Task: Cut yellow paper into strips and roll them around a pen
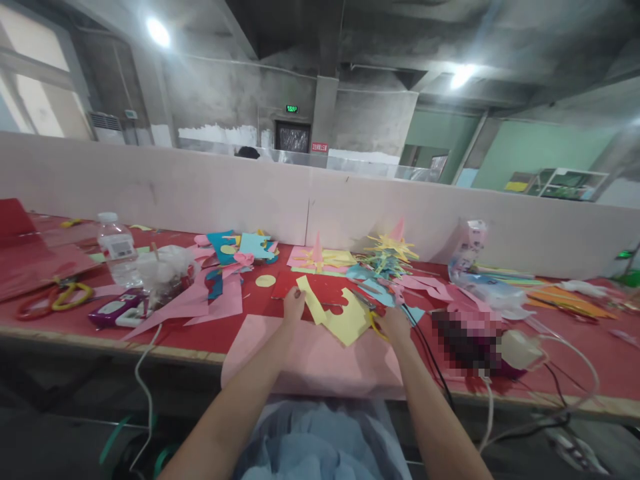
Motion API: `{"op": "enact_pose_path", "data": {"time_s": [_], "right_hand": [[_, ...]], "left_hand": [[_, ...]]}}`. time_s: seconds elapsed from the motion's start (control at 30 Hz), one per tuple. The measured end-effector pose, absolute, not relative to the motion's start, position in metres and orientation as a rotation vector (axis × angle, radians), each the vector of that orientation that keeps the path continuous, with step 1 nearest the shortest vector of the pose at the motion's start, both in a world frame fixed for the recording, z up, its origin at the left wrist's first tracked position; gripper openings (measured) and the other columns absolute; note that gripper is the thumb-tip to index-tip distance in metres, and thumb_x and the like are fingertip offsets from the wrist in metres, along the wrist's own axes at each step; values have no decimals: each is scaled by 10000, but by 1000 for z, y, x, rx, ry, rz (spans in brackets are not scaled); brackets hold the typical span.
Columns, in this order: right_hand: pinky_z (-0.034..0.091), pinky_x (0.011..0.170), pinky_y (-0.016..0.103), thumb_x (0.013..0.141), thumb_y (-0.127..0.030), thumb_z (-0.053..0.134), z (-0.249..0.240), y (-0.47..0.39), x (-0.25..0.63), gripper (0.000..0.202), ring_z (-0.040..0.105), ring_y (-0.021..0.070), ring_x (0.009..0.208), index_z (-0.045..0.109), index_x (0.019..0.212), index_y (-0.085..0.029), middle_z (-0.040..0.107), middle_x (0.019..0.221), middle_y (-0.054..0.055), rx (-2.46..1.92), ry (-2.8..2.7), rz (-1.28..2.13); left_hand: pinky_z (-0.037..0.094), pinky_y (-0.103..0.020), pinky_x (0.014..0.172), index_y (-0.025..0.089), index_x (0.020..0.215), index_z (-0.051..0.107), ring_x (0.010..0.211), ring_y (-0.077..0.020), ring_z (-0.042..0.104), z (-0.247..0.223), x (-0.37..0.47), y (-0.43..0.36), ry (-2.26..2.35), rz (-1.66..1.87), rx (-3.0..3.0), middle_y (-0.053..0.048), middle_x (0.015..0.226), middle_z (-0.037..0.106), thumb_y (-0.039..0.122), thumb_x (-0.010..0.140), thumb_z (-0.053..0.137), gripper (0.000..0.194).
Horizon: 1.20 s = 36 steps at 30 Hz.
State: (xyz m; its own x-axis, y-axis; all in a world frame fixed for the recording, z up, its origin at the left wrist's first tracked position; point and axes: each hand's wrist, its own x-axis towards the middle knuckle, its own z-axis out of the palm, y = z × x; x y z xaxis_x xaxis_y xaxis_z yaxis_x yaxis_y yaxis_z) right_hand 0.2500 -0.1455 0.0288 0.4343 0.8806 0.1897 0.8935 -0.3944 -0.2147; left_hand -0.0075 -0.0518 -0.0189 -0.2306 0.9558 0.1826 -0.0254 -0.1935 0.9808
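A narrow yellow paper strip [311,300] is pinched at its upper end by my left hand [294,305]. Beside it lies a larger yellow sheet of paper [349,320] with notches cut into its upper edge. My right hand [395,325] is closed around the yellow-handled scissors [376,326], whose blades point away and left over the yellow sheet. Fingers partly cover the handles. Beneath both hands are a red table mat [285,283] and a pink sheet [310,360] that hangs over the front edge. Blue paper scraps [379,291] lie just beyond my right hand.
Paper flowers [393,250] and a pink paper cone [317,250] stand at the back. Coloured scraps [257,245], a water bottle [117,250], a purple box [115,309] and red-and-yellow scissors [73,295] sit left. Cables [425,340] run over the right side. A white partition [225,193] stands behind.
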Motion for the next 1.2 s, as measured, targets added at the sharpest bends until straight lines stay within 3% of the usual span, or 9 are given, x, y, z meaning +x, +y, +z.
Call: {"op": "enact_pose_path", "data": {"time_s": [0.13, 0.3, 0.43, 0.57, 0.67, 0.77, 0.97, 1.1, 1.2], "right_hand": [[414, 841, 361, 857, -244, 497, 23, -151, 237, 262, 555, 287, 1076, 678, 1023, -152, 596, 1141, 162, -2340, -1451, -220], [410, 894, 347, 834, -156, 452, 11, -144, 186, 241, 541, 244, 1076, 650, 971, -174, 604, 1105, 129, -1799, -1488, -80], [472, 784, 320, 869, -389, 462, -3, -134, 150, 250, 597, 202, 888, 622, 885, -197, 636, 958, 86, -1430, -1326, 376], [484, 596, 268, 817, -566, 492, -8, -132, 142, 414, 606, 163, 693, 584, 976, -195, 636, 840, 42, -1295, -1077, 750], [483, 555, 257, 760, -631, 535, -5, -135, 149, 469, 598, 154, 634, 577, 887, -181, 615, 756, 24, -1194, -973, 889], [476, 569, 256, 710, -624, 594, -1, -136, 154, 452, 573, 146, 627, 584, 768, -176, 599, 688, 9, -1207, -987, 879], [441, 571, 261, 603, -504, 710, -2, -135, 153, 417, 556, 134, 606, 629, 824, -160, 627, 696, 9, -1194, -1044, 896], [392, 523, 254, 649, -494, 670, -10, -130, 157, 374, 484, 117, 533, 628, 816, -162, 564, 604, -18, -1233, -1066, 759], [354, 488, 243, 698, -492, 619, -15, -127, 160, 403, 426, 101, 496, 647, 918, -156, 526, 590, -35, -1255, -1081, 683]], "left_hand": [[498, -269, 631, 186, 797, 552, 642, -157, 639, -21, -5, -48, 1171, 1506, 1108, 0, 696, 653, 266, 730, 637, 134], [517, -268, 545, 186, 815, 498, 558, -141, 639, -20, -5, -46, 1066, 1499, 987, 5, 703, 655, 280, 721, 685, 230], [564, -317, 604, 194, 807, 438, 527, -134, 641, -15, -3, -46, 999, 1489, 894, 24, 659, 638, 232, 713, 703, 284], [582, -352, 659, 206, 782, 380, 541, -143, 656, -12, -2, -49, 958, 1457, 869, 49, 592, 602, 199, 716, 705, 332], [583, -366, 694, 197, 781, 394, 572, -153, 670, -12, -2, -54, 935, 1415, 906, 43, 592, 606, 207, 706, 724, 338], [581, -354, 709, 185, 780, 429, 603, -148, 672, -12, -1, -60, 929, 1383, 964, 33, 628, 623, 223, 680, 755, 343], [573, -320, 637, 168, 823, 516, 642, -165, 675, -7, 2, -66, 984, 1337, 1069, -3, 687, 654, 292, 676, 774, 321], [550, -309, 612, 166, 817, 556, 637, -183, 683, -4, -2, -70, 1041, 1375, 1135, -26, 748, 672, 312, 758, 686, 204], [512, -272, 589, 178, 752, 596, 591, -166, 662, -6, -12, -74, 1112, 1410, 1200, -6, 690, 664, 293, 777, 648, 129]]}}
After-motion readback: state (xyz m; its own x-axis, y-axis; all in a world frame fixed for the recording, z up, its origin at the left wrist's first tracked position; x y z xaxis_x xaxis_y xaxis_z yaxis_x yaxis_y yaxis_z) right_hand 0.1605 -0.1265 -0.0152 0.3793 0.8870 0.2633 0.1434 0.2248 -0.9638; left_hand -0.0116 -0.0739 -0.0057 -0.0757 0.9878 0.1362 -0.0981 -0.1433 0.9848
